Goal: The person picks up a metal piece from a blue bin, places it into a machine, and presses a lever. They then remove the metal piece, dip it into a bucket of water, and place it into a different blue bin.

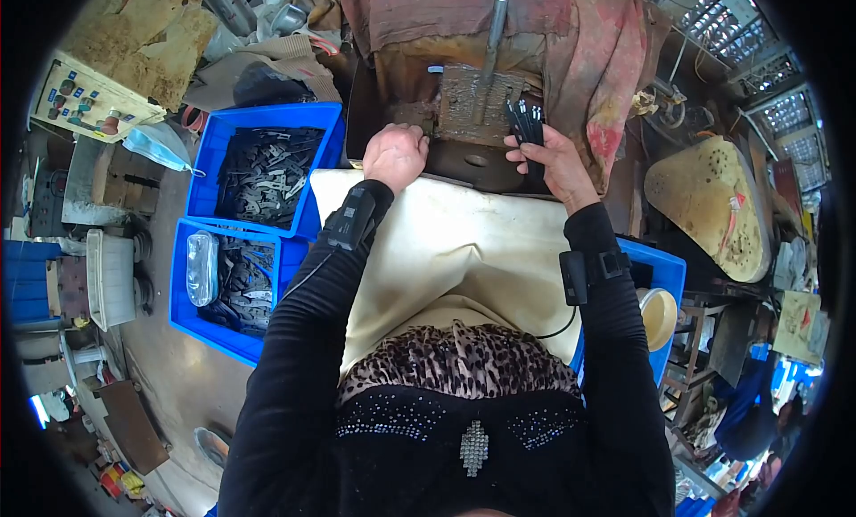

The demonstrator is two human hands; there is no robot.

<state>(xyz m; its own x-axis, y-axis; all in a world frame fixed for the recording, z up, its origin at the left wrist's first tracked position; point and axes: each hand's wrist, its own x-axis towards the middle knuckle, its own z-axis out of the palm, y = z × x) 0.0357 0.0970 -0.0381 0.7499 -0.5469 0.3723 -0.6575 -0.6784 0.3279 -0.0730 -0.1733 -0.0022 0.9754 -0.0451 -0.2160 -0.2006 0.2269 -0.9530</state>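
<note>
In my right hand is a small bunch of dark, flat metal pieces with shiny tips, pinched between thumb and fingers above the machine's tray. My left hand is curled closed by the tray's near left edge; whatever it may hold is hidden. Between and beyond my hands stands a rough, brown metal block with a slanting steel rod. A round hole shows in the dark tray below that block. Cream sheeting covers my lap up to the tray.
Two blue bins of dark metal pieces stand at my left; a clear case lies in the nearer one. Reddish cloth drapes the machine. Another blue bin with a cream tub is at right. A control box stands far left.
</note>
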